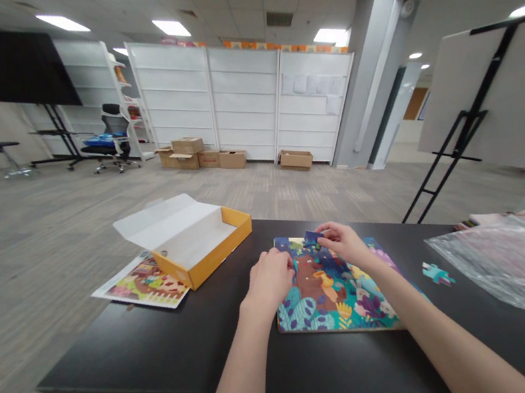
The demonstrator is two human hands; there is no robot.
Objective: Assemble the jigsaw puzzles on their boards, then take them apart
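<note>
A colourful jigsaw puzzle [329, 286] with animals and plants lies flat on the black table [207, 342] in front of me. My right hand [344, 241] is over its far edge, thumb and fingers pinching a dark blue puzzle piece [312, 236]. At the puzzle's upper left edge is my left hand [273, 277], its fingers curled against the border; the thumb is mostly hidden. Off to the right, a light turquoise puzzle piece [437, 274] lies apart on the table. My right forearm covers part of the puzzle's right side.
An open yellow box [221, 251] with a white lid stands at the left, partly over a printed picture sheet [143, 285]. Clear plastic bags [522, 259] lie at the right. Beyond the table are cardboard boxes [187, 155], white shelving and an easel board [493, 95].
</note>
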